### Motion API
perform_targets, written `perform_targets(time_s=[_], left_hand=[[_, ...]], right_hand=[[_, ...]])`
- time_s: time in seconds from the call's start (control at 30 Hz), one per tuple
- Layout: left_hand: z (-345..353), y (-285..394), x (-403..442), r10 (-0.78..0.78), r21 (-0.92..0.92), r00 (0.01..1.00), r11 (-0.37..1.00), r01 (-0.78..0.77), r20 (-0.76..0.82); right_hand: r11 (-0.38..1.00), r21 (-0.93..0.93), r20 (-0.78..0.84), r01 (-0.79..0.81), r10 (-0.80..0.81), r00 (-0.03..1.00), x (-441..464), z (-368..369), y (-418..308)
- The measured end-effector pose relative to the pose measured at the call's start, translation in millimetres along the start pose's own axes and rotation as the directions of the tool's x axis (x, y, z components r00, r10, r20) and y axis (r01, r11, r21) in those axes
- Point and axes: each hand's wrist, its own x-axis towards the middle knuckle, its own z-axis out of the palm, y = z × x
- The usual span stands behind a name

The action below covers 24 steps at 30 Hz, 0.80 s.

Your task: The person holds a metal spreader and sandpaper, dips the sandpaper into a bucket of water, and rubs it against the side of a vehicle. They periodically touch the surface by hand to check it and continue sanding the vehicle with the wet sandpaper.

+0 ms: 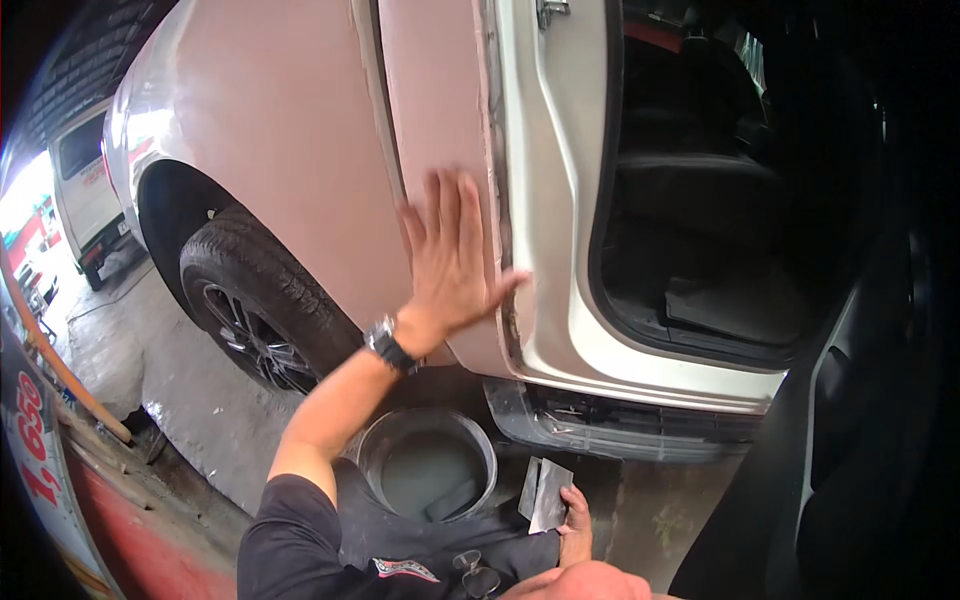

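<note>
My left hand [447, 262], with a watch [388, 345] on its wrist, lies flat against the pinkish-primed car body panel [290, 110], beside the open doorway. Its fingers are stretched out and spread, slightly blurred, and the thumb reaches toward the panel's edge. Low down by my lap, my right hand [575, 518] grips a folded grey sheet of sandpaper [551, 494]. Between my arms stands a round bucket [487, 440] of murky grey water, with a dark flat piece in it.
A rear wheel [262, 295] sits left of my left arm. A side step [640, 425] juts out under the door sill. To the right are the dark car interior [700, 220] and open door. A red board [130, 520] stands at lower left; another vehicle [85, 175] is behind.
</note>
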Motion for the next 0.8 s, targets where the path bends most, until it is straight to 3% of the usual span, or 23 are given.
perform_targets(time_s=[0.1, 0.17, 0.23, 0.3, 0.57, 0.67, 0.8], left_hand=[[-24, -37, 130, 0.098, 0.128, 0.972, 0.989, -0.072, -0.212], [-60, -50, 200, 0.061, 0.238, 0.998, 0.97, -0.052, -0.031], [-78, -58, 251, -0.027, 0.109, 0.999, 0.994, 0.03, -0.029], [-77, -63, 266, -0.005, 0.114, 0.998, 0.993, 0.012, -0.057], [-58, -46, 185, 0.102, 0.202, 0.994, 0.975, -0.094, -0.031], [-32, -42, 133, 0.147, 0.105, 0.979, 0.986, -0.133, -0.144], [-26, -23, 77, 0.078, 0.004, 0.996, 0.997, -0.078, -0.039]], right_hand=[[1.0, 0.001, -0.026, 0.028, -0.028, 0.999, 3, -10, 4], [1.0, 0.004, -0.027, 0.017, -0.017, 0.999, -1, -4, 1], [1.0, 0.0, -0.052, 0.027, -0.027, 0.998, -1, -9, 3], [0.999, -0.007, -0.064, 0.039, -0.039, 0.997, 0, -11, 4], [0.999, -0.041, -0.095, 0.013, -0.017, 0.995, -3, 1, 1], [0.999, -0.037, -0.082, 0.012, -0.015, 0.996, -1, -2, 3], [0.999, -0.034, -0.094, 0.018, -0.021, 0.995, 6, -21, 11]])
